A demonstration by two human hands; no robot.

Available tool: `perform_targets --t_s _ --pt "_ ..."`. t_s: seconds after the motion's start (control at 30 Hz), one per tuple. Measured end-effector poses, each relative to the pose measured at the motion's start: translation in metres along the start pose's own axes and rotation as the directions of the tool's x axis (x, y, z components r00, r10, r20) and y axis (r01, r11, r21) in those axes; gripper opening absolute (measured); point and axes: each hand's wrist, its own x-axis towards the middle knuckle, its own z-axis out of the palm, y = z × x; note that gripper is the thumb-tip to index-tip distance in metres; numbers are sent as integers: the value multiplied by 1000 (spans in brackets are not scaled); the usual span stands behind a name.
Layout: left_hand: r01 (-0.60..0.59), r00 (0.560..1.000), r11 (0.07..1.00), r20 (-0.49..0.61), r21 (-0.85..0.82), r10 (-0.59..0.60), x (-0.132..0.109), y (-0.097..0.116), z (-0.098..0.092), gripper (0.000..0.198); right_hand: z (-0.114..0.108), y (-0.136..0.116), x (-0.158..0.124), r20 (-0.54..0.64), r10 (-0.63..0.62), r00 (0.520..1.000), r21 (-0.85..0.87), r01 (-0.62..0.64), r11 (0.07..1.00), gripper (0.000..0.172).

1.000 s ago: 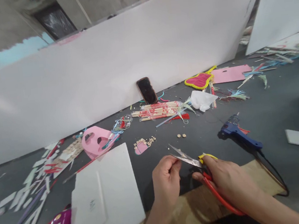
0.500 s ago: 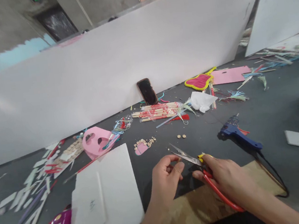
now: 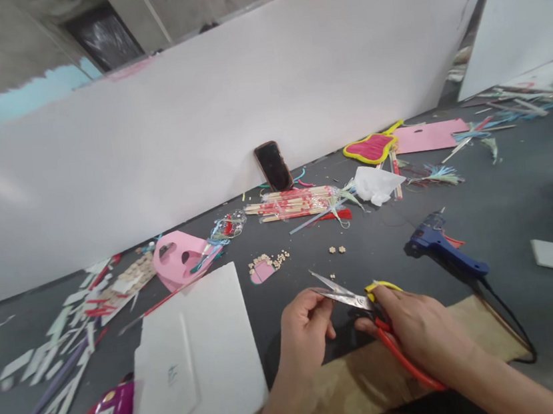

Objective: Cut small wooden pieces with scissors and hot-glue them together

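Observation:
My right hand (image 3: 416, 321) grips a pair of scissors (image 3: 351, 297) with red and yellow handles, their blades parted and pointing left. Close to the lower blade, my left hand (image 3: 307, 327) is closed in a pinch at its fingertips. Whatever it pinches is too small or hidden to make out. Just beyond the blades a tiny pale piece (image 3: 333, 276) lies on the dark table. Farther back are two small wooden flower pieces (image 3: 337, 250). More small pieces surround a pink rounded card (image 3: 263, 272) to the left.
A blue glue gun (image 3: 443, 247) lies at right, its cord running toward the front. White foam sheets (image 3: 210, 363) cover the left front. Behind are a pink mask-like cutout (image 3: 182, 255), wrapped sticks (image 3: 299, 203) and a phone (image 3: 274, 165) leaning on the white partition (image 3: 196, 129).
The scissor blades have spread somewhat wider and sit slightly lower beside my left fingertips. The tiny pale piece now shows beyond the blades instead of left of their tips.

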Motion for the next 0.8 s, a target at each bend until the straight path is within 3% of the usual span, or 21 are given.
perform_targets --t_s 0.07,0.13,0.3,0.53,0.8 --pt "77 993 997 88 -28 -74 1 0 -4 25 -1 2 0 22 -15 1000 27 15 1000 29" --pt "88 992 996 95 15 -89 2 1 -5 25 -2 2 0 64 9 998 38 -11 999 28" --pt "-103 989 959 -79 264 127 0 -4 3 16 -2 -5 -1 133 134 982 -13 -133 991 28" --pt "-282 942 903 -87 323 325 -6 -7 2 20 -4 -10 -1 265 132 955 59 -153 986 30" --pt "-182 971 955 -111 234 213 -5 -1 -3 19 -13 -9 8 271 135 953 190 -190 963 35"
